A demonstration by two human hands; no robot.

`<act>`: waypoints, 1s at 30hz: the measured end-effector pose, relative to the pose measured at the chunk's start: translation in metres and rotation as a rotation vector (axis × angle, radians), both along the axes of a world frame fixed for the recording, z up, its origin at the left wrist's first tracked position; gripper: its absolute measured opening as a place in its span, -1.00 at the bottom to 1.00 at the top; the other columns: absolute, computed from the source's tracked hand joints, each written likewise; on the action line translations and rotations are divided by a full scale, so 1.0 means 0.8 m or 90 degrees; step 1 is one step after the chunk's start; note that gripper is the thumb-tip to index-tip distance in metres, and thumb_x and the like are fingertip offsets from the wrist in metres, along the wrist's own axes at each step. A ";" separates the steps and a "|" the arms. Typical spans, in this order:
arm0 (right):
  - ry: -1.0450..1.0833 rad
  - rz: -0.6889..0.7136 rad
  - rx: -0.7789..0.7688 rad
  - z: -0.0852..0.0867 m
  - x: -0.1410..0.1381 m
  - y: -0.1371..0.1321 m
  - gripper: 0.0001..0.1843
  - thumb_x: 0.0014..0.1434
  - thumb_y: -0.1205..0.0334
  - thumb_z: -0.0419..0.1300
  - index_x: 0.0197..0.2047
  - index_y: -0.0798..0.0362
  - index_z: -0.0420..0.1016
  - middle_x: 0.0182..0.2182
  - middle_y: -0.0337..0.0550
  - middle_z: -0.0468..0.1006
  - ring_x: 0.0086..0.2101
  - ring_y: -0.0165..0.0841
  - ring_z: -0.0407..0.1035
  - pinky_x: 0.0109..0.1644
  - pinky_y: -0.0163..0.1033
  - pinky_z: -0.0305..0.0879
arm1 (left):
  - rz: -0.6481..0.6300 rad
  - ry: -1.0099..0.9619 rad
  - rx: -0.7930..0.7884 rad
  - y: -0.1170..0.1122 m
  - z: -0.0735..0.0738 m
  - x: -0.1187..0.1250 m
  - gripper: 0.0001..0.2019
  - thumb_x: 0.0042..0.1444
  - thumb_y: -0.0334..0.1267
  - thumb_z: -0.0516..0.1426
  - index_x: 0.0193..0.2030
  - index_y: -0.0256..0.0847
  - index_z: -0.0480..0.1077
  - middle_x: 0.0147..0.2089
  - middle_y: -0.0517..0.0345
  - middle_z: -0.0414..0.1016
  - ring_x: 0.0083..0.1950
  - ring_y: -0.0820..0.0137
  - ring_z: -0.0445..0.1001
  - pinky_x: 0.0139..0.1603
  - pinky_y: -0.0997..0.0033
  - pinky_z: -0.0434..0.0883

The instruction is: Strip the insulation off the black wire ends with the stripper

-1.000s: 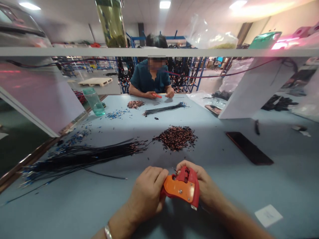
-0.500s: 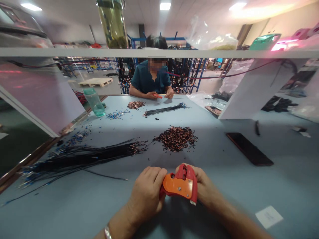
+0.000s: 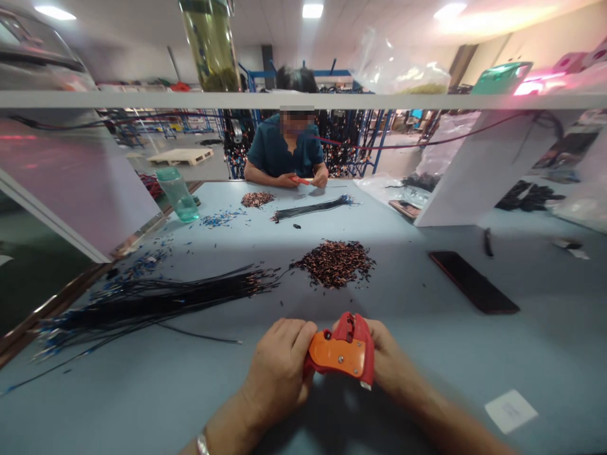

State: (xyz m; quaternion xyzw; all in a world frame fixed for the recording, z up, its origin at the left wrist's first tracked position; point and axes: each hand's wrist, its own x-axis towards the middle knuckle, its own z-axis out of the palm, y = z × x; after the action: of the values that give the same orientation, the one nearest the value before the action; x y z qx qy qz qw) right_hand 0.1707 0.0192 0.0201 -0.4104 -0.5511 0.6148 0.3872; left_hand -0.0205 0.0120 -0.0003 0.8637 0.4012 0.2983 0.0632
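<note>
My left hand is closed around the handles of a red and orange wire stripper, its jaw end pointing right. Behind that jaw end is my right hand, with its curled fingers mostly hidden by the tool; what they hold cannot be made out. Beyond the hands lies a pile of small black and copper-coloured offcuts. To the left a bundle of thin black wires lies across the table, blue tips at its left end and bare copper ends toward the pile.
Across the table sits a co-worker holding a red tool. A smaller wire bundle lies before them. A green bottle stands left, a black phone lies right, and a white shelf spans overhead.
</note>
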 end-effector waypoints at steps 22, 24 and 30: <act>0.048 -0.003 -0.026 -0.001 -0.003 -0.001 -0.85 -0.05 0.29 0.28 -0.53 0.10 0.38 -0.61 -0.34 0.34 -0.57 -0.53 0.12 -0.47 -0.39 0.12 | 0.071 0.079 0.135 -0.001 -0.004 0.003 -0.93 0.12 -0.36 0.01 -0.35 -0.18 0.29 -0.49 0.10 0.41 -0.50 0.29 0.32 -0.45 0.30 0.15; 0.056 0.000 -0.026 -0.003 -0.003 -0.001 -0.85 -0.06 0.33 0.25 -0.55 0.10 0.34 -0.63 -0.35 0.32 -0.58 -0.54 0.11 -0.47 -0.40 0.10 | 0.071 0.084 0.137 -0.001 -0.005 0.003 -0.93 0.13 -0.33 0.04 -0.37 -0.17 0.29 -0.51 0.12 0.40 -0.52 0.31 0.32 -0.46 0.31 0.12; 0.049 -0.012 -0.032 -0.002 -0.005 -0.002 -0.85 -0.05 0.33 0.22 -0.57 0.10 0.32 -0.65 -0.35 0.33 -0.59 -0.53 0.11 -0.49 -0.39 0.05 | 0.077 0.116 0.155 -0.001 -0.006 0.001 -0.86 0.18 -0.24 0.06 -0.40 -0.16 0.26 -0.56 0.15 0.38 -0.58 0.34 0.32 -0.50 0.29 0.07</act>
State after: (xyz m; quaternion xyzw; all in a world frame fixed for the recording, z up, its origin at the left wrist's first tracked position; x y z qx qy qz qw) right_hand 0.1665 0.0173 0.0181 -0.4013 -0.5164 0.6401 0.4033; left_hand -0.0193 0.0111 -0.0054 0.8627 0.4176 0.2683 -0.0968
